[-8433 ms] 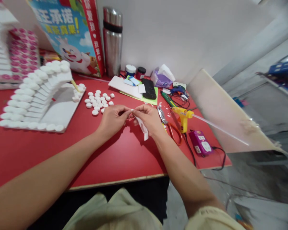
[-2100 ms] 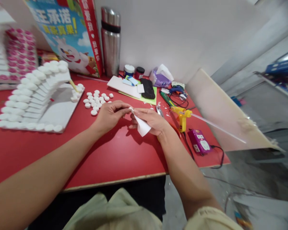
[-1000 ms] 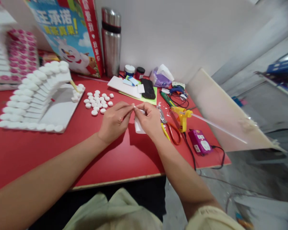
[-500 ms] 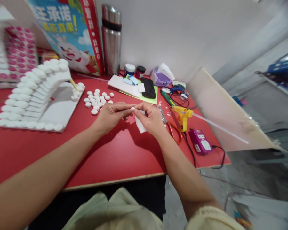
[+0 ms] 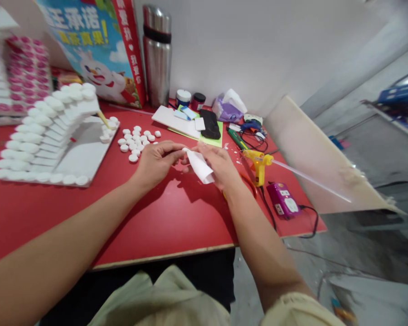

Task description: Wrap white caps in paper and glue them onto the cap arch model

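Note:
In the head view, a strip of white paper (image 5: 200, 166) stretches between my hands above the red table, its left end gathered into a small roll or fold. The thumb and fingers of my left hand (image 5: 159, 162) pinch that end. My right hand (image 5: 218, 163) is curled at the strip's other side, thumb near its upper edge; the paper partly hides its fingers. Just beyond my left hand lies a pile of small white round pieces (image 5: 133, 144). Farther left stands a white model staircase (image 5: 54, 136) edged with similar round pieces.
A yellow glue gun (image 5: 258, 165) with a long clear glue stick lies right of my hands, near an orange-handled tool (image 5: 250, 183) and a purple power box (image 5: 284, 199) with cords. Behind are a black phone-like object (image 5: 211, 124), jars, a steel flask (image 5: 157, 59) and a printed bag (image 5: 98, 50).
My right hand has shifted slightly right and turned, its thumb moving off the pinched end. The paper strip has swung up and now shows its broad face. My left hand stays nearly in place.

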### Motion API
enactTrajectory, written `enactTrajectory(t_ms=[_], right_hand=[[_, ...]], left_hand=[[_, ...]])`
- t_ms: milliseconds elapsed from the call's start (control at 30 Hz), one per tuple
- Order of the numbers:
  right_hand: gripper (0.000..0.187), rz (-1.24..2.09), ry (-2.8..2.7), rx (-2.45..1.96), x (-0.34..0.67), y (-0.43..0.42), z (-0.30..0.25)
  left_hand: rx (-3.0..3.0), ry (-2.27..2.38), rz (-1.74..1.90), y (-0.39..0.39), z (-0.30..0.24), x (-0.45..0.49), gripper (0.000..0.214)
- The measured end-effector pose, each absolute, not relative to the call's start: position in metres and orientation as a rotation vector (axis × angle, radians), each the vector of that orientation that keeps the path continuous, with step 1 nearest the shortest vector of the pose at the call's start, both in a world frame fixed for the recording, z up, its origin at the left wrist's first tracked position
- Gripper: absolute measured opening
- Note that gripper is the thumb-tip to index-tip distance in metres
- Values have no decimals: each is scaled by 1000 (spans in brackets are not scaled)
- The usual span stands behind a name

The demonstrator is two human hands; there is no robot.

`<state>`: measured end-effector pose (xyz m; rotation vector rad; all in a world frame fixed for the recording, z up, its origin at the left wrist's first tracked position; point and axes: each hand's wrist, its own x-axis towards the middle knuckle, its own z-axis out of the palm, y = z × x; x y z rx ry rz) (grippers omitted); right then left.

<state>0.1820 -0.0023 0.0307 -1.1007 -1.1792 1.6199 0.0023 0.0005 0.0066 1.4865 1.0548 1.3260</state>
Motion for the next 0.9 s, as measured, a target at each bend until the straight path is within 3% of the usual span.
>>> enactTrajectory(t_ms=[200,467,600,800,900], right_hand=[[54,2285,-819,-976,193,7,36],[48,2412,-701,-766,187,2,38],[41,2377,-737,-737,188,2,36],[12,2087,-954,-844,187,-3,34],[23,1857,-1135,-940,184,-4,30]], left_hand=[[1558,989,1324,2,12,-3,7],[1680,941,1320,0,15,-3,10],[1643,958,1322,0,13,-3,10],[1483,1014,1289,-1,11,1,10],[1386,1052,1290,-3,11,3,11]])
